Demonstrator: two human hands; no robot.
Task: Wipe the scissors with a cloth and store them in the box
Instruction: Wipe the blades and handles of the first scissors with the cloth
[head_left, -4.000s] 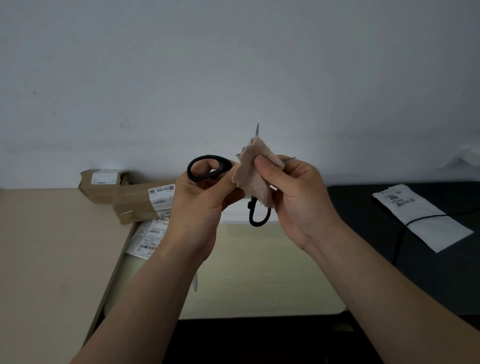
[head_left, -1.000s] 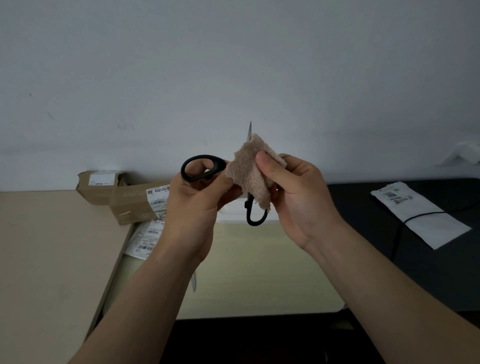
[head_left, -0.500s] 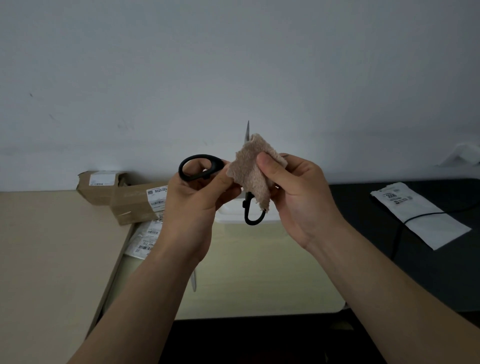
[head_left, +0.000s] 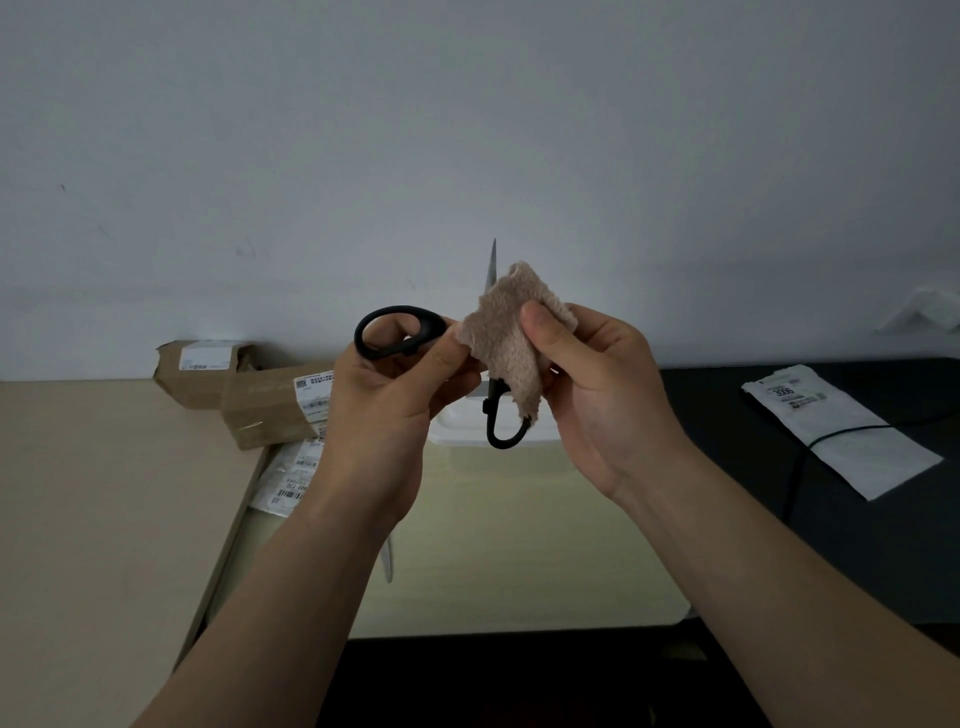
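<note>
At centre front, the pale tabletop (head_left: 519, 561) offers open passage. Obstacles: cardboard boxes (head_left: 270, 410) and labelled packets (head_left: 288, 478) at rear left, a white box (head_left: 457, 431) at rear centre, and a black cable (head_left: 852, 432) across a white pouch (head_left: 883, 462) at right.

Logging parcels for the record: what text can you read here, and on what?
"3006", last digit unsure: label on white pouch.
Label print too small: cardboard boxes.
Labels too blurred: white bags.
No text: scissors, cloth.
</note>
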